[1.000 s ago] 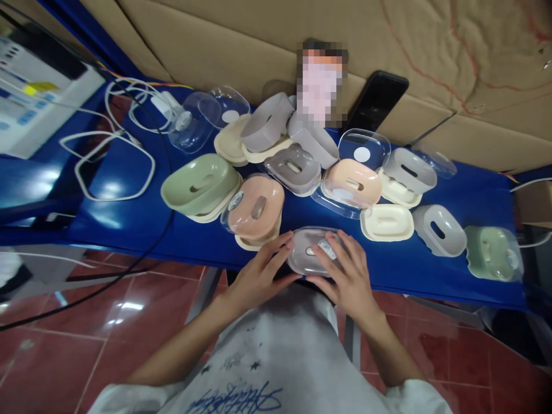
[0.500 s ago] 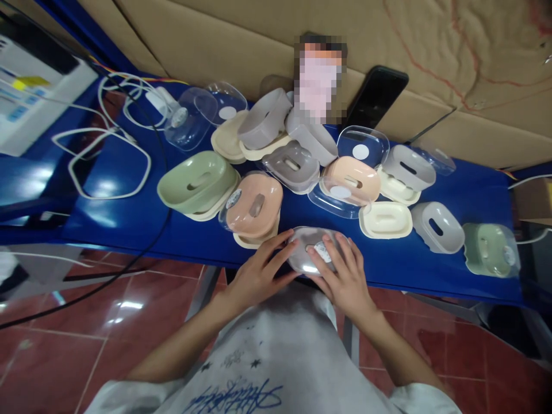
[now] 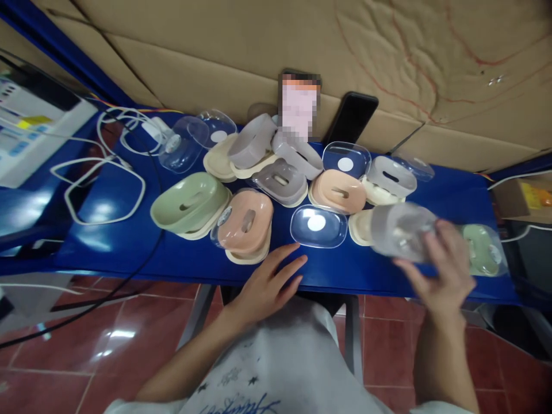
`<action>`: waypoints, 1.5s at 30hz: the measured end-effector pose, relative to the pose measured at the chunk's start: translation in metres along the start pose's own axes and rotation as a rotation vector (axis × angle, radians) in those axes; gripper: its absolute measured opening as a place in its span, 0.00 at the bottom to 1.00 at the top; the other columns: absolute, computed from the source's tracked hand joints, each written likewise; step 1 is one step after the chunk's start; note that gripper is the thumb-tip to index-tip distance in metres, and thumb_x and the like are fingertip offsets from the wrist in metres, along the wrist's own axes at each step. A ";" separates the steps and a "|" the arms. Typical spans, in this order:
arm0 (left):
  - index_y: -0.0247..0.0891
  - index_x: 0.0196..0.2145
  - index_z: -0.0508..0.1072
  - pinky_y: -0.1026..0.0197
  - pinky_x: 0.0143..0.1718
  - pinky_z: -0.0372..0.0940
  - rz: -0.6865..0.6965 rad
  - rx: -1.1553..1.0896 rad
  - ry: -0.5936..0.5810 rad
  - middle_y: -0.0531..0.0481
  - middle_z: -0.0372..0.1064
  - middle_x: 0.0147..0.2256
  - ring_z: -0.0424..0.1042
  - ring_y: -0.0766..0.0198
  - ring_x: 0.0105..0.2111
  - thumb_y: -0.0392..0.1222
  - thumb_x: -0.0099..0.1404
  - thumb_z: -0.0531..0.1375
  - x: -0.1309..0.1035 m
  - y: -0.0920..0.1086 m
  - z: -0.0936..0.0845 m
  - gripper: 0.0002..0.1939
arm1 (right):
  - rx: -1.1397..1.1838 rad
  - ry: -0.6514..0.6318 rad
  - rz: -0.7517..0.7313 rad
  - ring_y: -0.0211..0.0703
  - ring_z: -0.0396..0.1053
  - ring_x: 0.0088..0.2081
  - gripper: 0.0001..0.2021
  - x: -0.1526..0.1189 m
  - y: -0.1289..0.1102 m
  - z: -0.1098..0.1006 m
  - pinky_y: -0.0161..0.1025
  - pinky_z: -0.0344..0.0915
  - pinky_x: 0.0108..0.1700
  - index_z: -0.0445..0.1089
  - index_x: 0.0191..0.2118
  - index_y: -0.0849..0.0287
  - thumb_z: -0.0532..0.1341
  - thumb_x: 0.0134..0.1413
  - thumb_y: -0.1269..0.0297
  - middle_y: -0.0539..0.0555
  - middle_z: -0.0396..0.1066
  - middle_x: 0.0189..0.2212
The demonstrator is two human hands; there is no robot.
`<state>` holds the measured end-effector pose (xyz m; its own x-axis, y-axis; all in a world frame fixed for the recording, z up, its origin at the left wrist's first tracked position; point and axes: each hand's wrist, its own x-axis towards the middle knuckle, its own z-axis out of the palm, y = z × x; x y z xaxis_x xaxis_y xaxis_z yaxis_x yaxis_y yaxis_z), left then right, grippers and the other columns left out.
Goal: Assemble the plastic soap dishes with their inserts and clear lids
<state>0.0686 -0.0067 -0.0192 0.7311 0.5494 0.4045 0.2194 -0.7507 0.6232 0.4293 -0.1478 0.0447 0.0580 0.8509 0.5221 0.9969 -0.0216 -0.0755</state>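
Observation:
My right hand (image 3: 446,264) grips a grey dish with a clear lid (image 3: 405,230), blurred by motion, at the right of the table, over or beside a cream tray (image 3: 361,227). Fingers apart, my left hand (image 3: 271,284) rests at the table's front edge and holds nothing. Just beyond its fingertips lies a clear lid with a white round sticker (image 3: 318,233). An orange dish (image 3: 248,227) under a clear lid and a green dish (image 3: 190,201) stand to the left. Another orange dish (image 3: 338,191) is behind the clear lid.
Several grey dishes (image 3: 254,141) stand at the back of the blue table (image 3: 129,250). Two phones, one lit (image 3: 298,106) and one dark (image 3: 352,118), lean on the cardboard. White cables (image 3: 69,201) lie at the left, and a green dish (image 3: 483,250) sits far right.
My right hand has moved right, carrying the grey dish and lid away from my left hand. A clear lid now lies alone mid-table, off the orange dish. The view has shifted slightly.

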 end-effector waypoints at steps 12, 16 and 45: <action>0.38 0.58 0.76 0.44 0.60 0.66 0.067 0.334 -0.050 0.44 0.79 0.47 0.77 0.53 0.49 0.35 0.76 0.62 0.025 0.007 0.016 0.15 | -0.389 -0.237 0.528 0.55 0.71 0.53 0.30 0.062 0.206 0.042 0.51 0.58 0.51 0.74 0.63 0.75 0.67 0.66 0.55 0.79 0.75 0.54; 0.41 0.49 0.79 0.43 0.61 0.64 0.031 0.308 -0.049 0.43 0.78 0.52 0.76 0.51 0.54 0.36 0.76 0.63 0.022 0.008 0.014 0.06 | -0.416 -0.279 0.621 0.60 0.70 0.56 0.30 0.061 0.196 0.046 0.60 0.54 0.53 0.75 0.63 0.70 0.61 0.70 0.49 0.79 0.74 0.58; 0.41 0.56 0.73 0.66 0.29 0.63 -0.403 -0.243 0.051 0.58 0.66 0.28 0.68 0.69 0.25 0.46 0.83 0.55 0.078 0.010 -0.020 0.12 | 0.196 -0.157 0.171 0.62 0.66 0.70 0.35 -0.030 -0.065 0.045 0.61 0.68 0.65 0.56 0.77 0.49 0.65 0.69 0.62 0.66 0.65 0.71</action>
<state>0.1145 0.0356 0.0323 0.5848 0.8012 0.1270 0.3173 -0.3699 0.8732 0.3605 -0.1486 -0.0040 0.2001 0.9146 0.3514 0.9432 -0.0828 -0.3218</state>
